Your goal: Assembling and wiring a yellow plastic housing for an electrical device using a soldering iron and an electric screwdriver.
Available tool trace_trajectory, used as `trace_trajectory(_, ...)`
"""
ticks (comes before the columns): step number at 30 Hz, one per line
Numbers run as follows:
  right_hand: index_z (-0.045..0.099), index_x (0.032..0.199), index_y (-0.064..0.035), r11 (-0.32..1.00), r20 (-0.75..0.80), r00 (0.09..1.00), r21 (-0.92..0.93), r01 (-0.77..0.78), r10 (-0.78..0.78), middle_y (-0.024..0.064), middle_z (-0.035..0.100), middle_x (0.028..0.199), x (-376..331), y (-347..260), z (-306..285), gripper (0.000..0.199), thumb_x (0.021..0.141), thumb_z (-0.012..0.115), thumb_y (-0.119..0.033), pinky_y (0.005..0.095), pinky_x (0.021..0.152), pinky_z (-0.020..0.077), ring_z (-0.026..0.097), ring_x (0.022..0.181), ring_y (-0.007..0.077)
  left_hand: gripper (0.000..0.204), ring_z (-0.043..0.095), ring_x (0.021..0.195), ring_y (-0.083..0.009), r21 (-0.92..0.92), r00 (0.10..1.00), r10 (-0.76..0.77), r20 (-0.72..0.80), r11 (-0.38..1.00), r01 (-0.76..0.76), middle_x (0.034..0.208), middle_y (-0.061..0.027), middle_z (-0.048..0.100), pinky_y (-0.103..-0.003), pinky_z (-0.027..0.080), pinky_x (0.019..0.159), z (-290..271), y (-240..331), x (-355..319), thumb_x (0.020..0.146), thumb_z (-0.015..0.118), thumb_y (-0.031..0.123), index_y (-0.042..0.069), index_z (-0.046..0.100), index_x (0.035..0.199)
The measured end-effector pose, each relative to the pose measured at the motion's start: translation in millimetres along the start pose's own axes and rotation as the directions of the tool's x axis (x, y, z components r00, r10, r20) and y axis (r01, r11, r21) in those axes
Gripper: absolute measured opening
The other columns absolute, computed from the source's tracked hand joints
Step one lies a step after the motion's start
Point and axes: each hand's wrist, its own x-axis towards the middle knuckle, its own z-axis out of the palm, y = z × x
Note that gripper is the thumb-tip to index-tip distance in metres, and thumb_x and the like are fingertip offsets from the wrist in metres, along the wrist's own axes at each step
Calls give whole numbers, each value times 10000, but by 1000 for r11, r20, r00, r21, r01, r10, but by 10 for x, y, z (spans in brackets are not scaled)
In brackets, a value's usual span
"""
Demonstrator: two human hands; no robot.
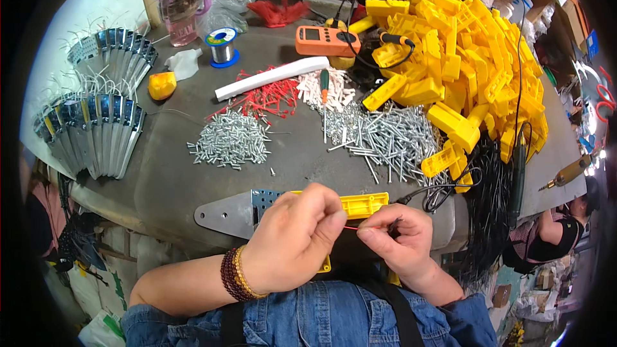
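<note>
Near the table's front edge, my left hand [292,234] and my right hand [405,241] face each other, both closed in a pinch. Between their fingertips runs a short length of thin red wire [351,227]. Its ends are hidden by my fingers, and something dark shows at my right fingertips. Just beyond the hands lies a yellow plastic housing [366,205], partly covered by my left hand. Left of it is a grey metal plate [225,213] with a rounded end and a blue perforated part [262,200], which runs under my left hand.
Behind are piles of small screws [231,140], long screws [398,141], red pieces [267,93] and yellow plastic housings [463,58]. A solder spool [222,48], an orange multimeter [328,41] and a pink-lidded bottle [180,6] stand farther back. Metal strips [93,132] fan out left; black cables [486,186] hang right.
</note>
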Motion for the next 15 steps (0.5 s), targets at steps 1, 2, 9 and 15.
trace_trajectory(1,707,917,4,1000,27,1000,-29,10,-9,-9,641,703,1,-13,-1,98,873,750,-73,206,536,404,519,596,30,114,603,699,-327,-159,989,-151,-9,976,148,774,-127,612,-404,461,648,13,6,-28,958,603,115,34,528,987)
trace_trajectory(2,705,906,-1,998,54,998,-56,20,-17,-9,635,690,3,-22,-4,90,863,750,-66,210,523,398,516,586,30,114,603,699,-327,-159,987,-158,-3,975,155,774,-127,612,-404,461,648,11,9,-40,958,603,115,34,528,987)
trace_trajectory(9,623,847,-22,995,108,989,-32,-94,97,-28,600,712,-66,6,-68,110,893,703,-82,209,548,390,497,619,24,168,633,970,-228,323,979,167,112,926,-195,1084,-148,661,-356,470,892,-323,-52,47,982,594,153,17,502,1019)
trace_trajectory(15,604,912,-29,939,-24,962,226,-258,270,-26,578,741,-49,104,55,106,949,651,-117,219,595,400,486,662,31,217,568,1134,-357,502,866,265,424,727,-469,1151,-126,642,-484,430,967,-384,-230,0,729,802,177,95,665,877)
